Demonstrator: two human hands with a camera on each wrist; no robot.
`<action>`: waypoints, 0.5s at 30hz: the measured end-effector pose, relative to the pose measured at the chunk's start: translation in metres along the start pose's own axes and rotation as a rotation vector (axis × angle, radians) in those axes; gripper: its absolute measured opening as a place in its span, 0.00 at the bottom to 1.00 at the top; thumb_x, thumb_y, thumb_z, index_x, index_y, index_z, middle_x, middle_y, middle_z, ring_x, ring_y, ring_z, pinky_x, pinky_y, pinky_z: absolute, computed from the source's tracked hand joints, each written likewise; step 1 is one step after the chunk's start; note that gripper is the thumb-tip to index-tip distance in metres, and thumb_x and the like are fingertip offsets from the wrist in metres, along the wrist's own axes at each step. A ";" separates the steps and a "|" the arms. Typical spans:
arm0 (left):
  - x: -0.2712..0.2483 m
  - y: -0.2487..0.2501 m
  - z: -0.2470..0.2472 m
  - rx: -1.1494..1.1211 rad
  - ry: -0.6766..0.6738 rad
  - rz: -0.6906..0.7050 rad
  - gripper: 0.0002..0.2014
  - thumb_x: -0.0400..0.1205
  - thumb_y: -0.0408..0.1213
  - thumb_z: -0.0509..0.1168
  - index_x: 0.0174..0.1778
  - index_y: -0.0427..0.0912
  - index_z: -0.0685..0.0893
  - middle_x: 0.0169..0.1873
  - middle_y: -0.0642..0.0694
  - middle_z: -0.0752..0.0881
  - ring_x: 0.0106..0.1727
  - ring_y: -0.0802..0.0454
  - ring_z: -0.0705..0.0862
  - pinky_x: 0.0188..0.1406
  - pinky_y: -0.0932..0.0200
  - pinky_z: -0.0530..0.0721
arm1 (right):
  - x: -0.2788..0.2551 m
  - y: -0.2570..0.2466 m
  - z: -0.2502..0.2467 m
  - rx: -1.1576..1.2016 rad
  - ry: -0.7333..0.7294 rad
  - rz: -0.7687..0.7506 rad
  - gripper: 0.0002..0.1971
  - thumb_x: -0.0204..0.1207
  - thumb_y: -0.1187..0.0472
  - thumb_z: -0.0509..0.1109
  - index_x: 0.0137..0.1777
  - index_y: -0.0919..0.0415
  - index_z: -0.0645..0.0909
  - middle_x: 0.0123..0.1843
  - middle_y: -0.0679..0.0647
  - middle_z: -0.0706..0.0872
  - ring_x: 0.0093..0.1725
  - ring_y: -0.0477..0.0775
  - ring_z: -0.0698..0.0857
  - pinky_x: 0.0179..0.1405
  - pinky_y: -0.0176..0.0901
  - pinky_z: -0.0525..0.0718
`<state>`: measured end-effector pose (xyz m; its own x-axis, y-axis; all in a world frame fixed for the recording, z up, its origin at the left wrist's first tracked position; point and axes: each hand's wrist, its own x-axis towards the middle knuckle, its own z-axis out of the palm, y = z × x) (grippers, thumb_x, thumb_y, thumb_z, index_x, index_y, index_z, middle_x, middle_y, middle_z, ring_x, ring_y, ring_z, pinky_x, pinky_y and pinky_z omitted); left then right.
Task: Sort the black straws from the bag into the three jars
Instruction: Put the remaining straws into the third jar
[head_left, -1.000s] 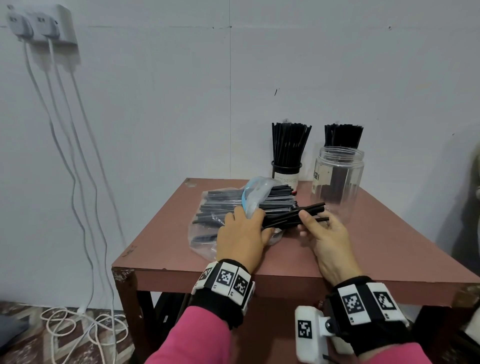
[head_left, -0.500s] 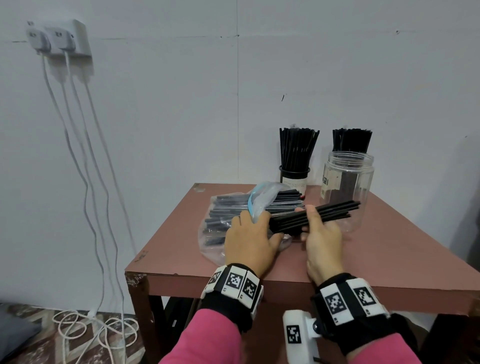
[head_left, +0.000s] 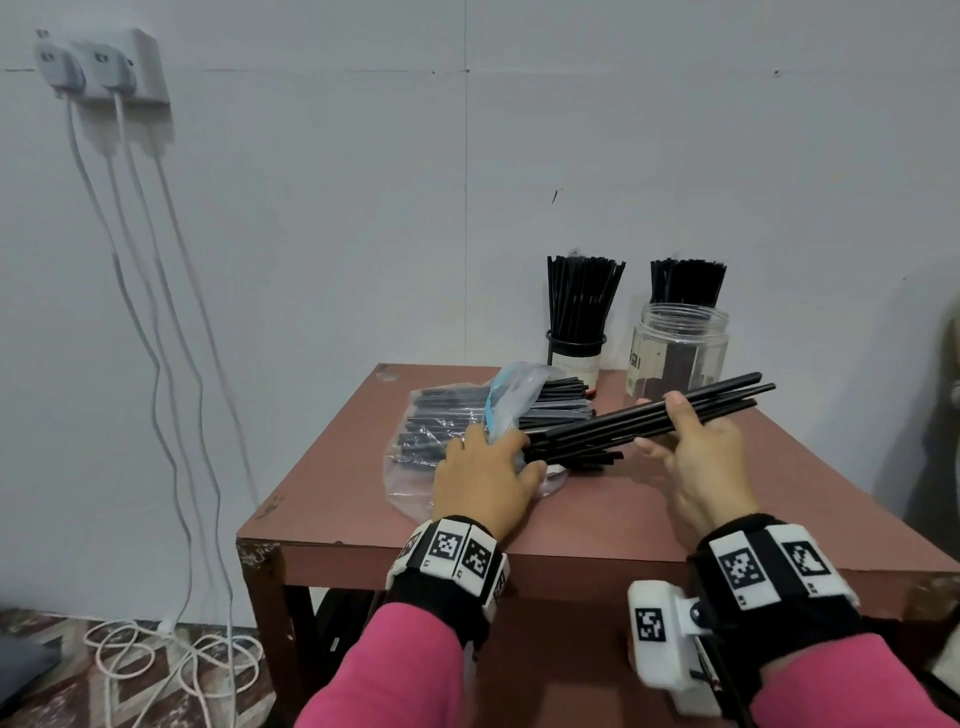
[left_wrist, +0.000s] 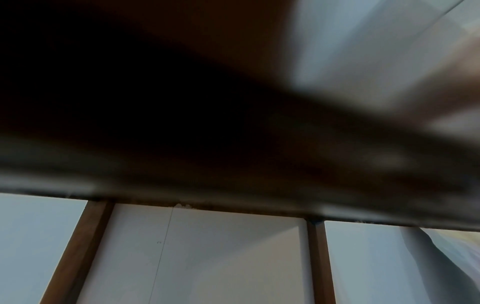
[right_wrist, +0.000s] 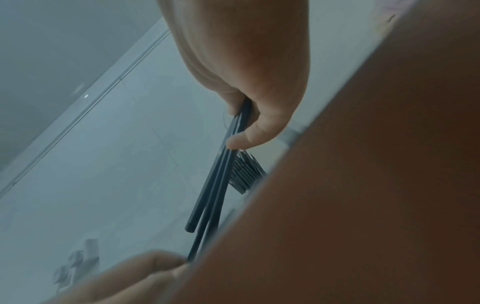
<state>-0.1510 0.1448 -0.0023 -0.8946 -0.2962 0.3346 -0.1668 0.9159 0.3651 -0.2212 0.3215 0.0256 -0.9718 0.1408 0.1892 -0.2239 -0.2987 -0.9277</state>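
A clear plastic bag (head_left: 415, 467) with a blue zip edge lies on the reddish-brown table (head_left: 597, 519), full of black straws. My left hand (head_left: 483, 467) rests on the bag's mouth and presses it down. My right hand (head_left: 662, 423) grips a bundle of black straws (head_left: 587, 431), whose left ends still lie at the bag's mouth. In the right wrist view the right hand (right_wrist: 239, 123) pinches the same bundle (right_wrist: 215, 185). At the back, a black-rimmed jar (head_left: 575, 353) holds upright straws. A clear jar (head_left: 675, 353) stands in front of a third batch of straws (head_left: 687, 280).
The table stands against a white wall (head_left: 363, 234). A socket with plugs (head_left: 98, 70) and white cables (head_left: 156, 364) hang at the left, down to the floor. The left wrist view is dark and blurred, showing only the table's underside and legs (left_wrist: 78, 246).
My right hand has drawn the bundle of straws rightward and upward out of the bag. The left hand has stayed on the bag's mouth.
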 end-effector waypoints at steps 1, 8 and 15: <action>0.000 0.000 0.000 -0.013 -0.012 -0.003 0.18 0.83 0.59 0.57 0.66 0.58 0.76 0.62 0.45 0.73 0.65 0.42 0.72 0.63 0.48 0.74 | 0.002 -0.004 -0.003 0.004 0.012 0.005 0.12 0.85 0.58 0.64 0.54 0.69 0.77 0.42 0.55 0.86 0.31 0.47 0.87 0.34 0.36 0.88; 0.000 -0.001 -0.001 -0.059 -0.026 -0.024 0.15 0.83 0.57 0.58 0.63 0.58 0.78 0.62 0.45 0.73 0.65 0.43 0.72 0.62 0.47 0.76 | 0.013 -0.028 -0.015 0.005 0.055 -0.039 0.11 0.85 0.59 0.64 0.56 0.69 0.76 0.48 0.59 0.83 0.36 0.49 0.87 0.32 0.34 0.88; 0.001 -0.002 0.001 -0.060 -0.020 -0.021 0.16 0.83 0.58 0.57 0.63 0.58 0.77 0.62 0.46 0.73 0.64 0.43 0.72 0.62 0.47 0.77 | 0.037 -0.111 -0.008 0.005 0.028 -0.316 0.06 0.85 0.62 0.63 0.45 0.61 0.76 0.46 0.57 0.85 0.40 0.48 0.89 0.33 0.35 0.87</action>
<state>-0.1514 0.1429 -0.0034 -0.8994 -0.3091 0.3090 -0.1607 0.8914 0.4238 -0.2318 0.3675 0.1328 -0.8518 0.2534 0.4585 -0.5146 -0.2405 -0.8230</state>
